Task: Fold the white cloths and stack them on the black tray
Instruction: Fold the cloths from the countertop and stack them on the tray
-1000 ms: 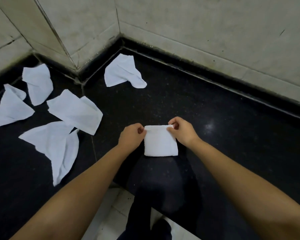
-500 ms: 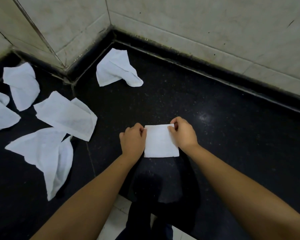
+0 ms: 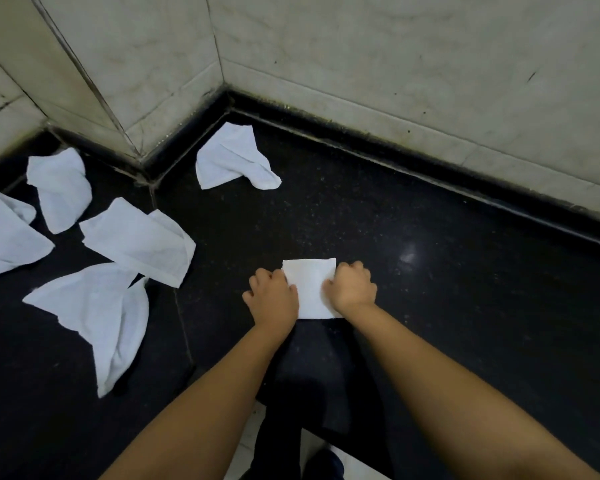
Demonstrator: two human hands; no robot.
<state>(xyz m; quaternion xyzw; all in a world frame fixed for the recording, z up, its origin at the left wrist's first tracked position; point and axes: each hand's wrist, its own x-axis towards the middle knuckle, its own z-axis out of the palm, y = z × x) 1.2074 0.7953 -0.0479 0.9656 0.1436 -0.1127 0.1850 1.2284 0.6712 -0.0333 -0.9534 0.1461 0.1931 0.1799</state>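
Both hands on a folded cloth

The left hand point(image 3: 273, 296) and right hand point(image 3: 353, 289), fingers curled, press the side edges of the folded cloth point(image 3: 310, 289) on the black counter point(image 3: 465, 306); five loose cloths point(image 3: 139, 242) lie at nine to eleven o'clock.

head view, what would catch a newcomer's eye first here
First, the small folded white cloth at the centre of the dark countertop, with the left hand and right hand resting on its two sides, fingers curled. Next, five crumpled white cloths: four scattered at the left and one near the wall corner.
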